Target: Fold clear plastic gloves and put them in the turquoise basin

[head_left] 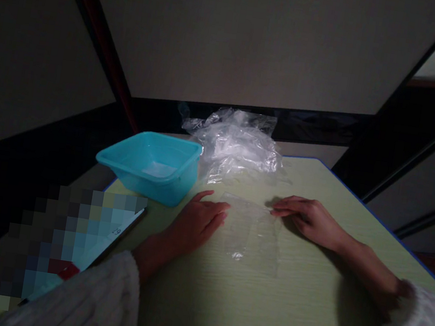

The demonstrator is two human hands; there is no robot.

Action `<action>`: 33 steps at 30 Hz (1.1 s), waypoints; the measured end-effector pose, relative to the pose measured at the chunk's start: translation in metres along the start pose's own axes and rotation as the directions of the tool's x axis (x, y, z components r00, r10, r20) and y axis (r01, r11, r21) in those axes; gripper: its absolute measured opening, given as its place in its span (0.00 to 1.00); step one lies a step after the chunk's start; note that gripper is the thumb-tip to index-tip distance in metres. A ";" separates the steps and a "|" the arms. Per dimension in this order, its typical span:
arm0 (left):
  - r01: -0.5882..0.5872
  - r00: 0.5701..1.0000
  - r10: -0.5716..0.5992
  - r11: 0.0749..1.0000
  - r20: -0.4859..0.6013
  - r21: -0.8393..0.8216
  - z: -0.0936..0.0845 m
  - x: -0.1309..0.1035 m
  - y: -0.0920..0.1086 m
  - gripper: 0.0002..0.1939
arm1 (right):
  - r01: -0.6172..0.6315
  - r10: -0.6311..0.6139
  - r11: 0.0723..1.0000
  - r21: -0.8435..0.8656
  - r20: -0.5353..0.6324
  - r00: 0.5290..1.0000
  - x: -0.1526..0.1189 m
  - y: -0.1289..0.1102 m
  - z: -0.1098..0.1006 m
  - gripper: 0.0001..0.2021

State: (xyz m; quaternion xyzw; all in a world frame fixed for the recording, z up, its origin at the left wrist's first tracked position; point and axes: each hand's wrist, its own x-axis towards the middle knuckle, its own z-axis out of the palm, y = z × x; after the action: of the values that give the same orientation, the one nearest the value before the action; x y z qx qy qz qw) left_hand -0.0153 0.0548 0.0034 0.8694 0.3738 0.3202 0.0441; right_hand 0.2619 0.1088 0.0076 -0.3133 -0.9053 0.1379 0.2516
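Note:
A flat, see-through plastic bag point(250, 233) lies on the table between my two hands. My left hand point(198, 220) rests at the bag's upper left edge, palm down, fingers loosely apart and the fingertips near or on the film. At the upper right corner, my right hand point(309, 220) has its thumb and fingertips brought together on the bag's edge. Behind the bag sits a crumpled heap of clear plastic bags point(240, 147). To the left of it stands a turquoise plastic basin point(182, 182) with something pale at its bottom.
The pale yellow-green table point(239, 313) has a blue edge. A partly pixelated flat object point(109, 234) with a red patch lies along its left side, beside my left sleeve. Behind the table rises a grey panel point(260, 44) with dark trim.

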 end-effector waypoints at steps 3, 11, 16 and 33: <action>-0.012 1.000 0.010 0.998 0.022 0.058 -0.002 0.001 -0.003 0.13 | -0.004 0.004 1.000 -0.004 0.013 1.000 -0.001 -0.001 -0.001 0.24; 0.066 0.996 -0.077 0.981 0.054 0.180 -0.006 0.003 -0.009 0.15 | 0.064 -0.061 0.997 -0.044 0.055 0.997 -0.001 -0.011 -0.004 0.22; 0.117 0.991 -0.128 0.969 0.035 0.217 -0.006 0.004 -0.010 0.15 | 0.101 -0.097 0.994 -0.032 0.101 0.990 -0.001 -0.017 -0.005 0.21; 0.007 1.000 -0.008 0.995 0.009 0.104 -0.020 -0.010 -0.006 0.16 | 0.157 -0.159 0.987 0.023 0.156 0.975 -0.004 -0.023 -0.008 0.21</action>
State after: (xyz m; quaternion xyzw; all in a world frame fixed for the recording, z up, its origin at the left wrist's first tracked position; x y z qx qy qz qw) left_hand -0.0356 0.0487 0.0120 0.8705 0.3932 0.2961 0.0016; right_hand 0.2577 0.0895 0.0219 -0.2274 -0.9435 0.1463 0.1914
